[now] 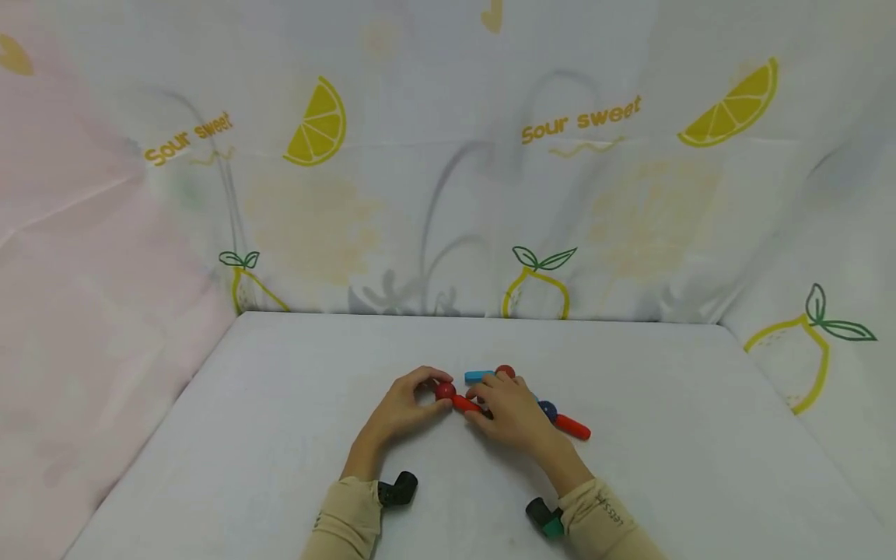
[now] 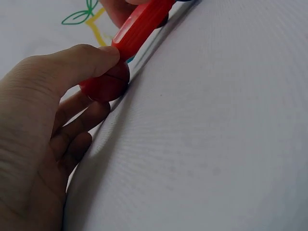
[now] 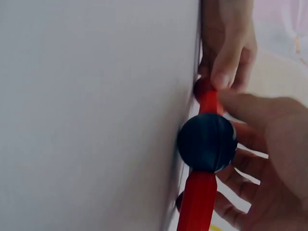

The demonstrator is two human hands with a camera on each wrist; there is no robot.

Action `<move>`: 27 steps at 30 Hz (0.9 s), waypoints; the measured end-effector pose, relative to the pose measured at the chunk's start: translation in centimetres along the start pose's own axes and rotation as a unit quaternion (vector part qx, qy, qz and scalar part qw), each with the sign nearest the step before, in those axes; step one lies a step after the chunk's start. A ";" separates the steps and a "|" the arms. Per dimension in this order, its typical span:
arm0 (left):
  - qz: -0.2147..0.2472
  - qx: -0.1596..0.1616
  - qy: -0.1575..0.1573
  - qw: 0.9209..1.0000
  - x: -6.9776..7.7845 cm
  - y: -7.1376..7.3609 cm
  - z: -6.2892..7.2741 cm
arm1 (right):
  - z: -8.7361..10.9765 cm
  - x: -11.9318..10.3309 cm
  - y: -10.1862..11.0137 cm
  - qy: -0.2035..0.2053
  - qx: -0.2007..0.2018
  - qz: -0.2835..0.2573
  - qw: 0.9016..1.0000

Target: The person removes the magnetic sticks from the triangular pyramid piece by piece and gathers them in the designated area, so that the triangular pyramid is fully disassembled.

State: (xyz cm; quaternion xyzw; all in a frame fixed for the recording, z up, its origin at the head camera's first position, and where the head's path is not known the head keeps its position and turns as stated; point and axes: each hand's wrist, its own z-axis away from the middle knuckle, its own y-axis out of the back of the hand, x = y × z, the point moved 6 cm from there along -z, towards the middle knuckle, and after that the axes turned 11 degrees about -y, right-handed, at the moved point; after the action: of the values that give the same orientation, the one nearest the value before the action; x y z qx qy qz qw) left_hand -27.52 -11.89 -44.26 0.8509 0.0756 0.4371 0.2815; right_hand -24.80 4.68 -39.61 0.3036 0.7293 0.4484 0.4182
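Observation:
In the head view my left hand (image 1: 400, 406) pinches a red ball (image 1: 445, 391) between thumb and fingers. A red rod (image 1: 465, 404) meets that ball, and my right hand (image 1: 514, 410) holds the rod from the other side. The left wrist view shows the left thumb on the ball (image 2: 108, 83), right where the rod (image 2: 142, 30) joins it. Nearer the right wrist camera, a dark blue ball (image 3: 207, 142) with another red rod (image 3: 196, 202) lies beside the right hand's fingers. Part of the pieces is hidden under the right hand.
Behind the right hand lie a light blue rod (image 1: 479, 376) and a second red ball (image 1: 505, 372). To its right are the dark blue ball (image 1: 548, 410) and red rod (image 1: 574, 427). The white table (image 1: 280, 435) ends at a printed cloth backdrop (image 1: 434, 194).

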 end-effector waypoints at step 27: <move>-0.055 0.131 0.031 0.989 -2.1 -1.7 -6.8 | 1.4 2.6 0.6 -0.084 -0.035 -0.043 0.995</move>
State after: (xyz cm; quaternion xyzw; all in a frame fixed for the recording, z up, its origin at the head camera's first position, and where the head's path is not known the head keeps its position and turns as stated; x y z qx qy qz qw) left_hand -33.94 -8.46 -43.49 0.8612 0.1878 0.4330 0.1887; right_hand -24.69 7.61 -40.25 0.2933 0.6881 0.4281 0.5071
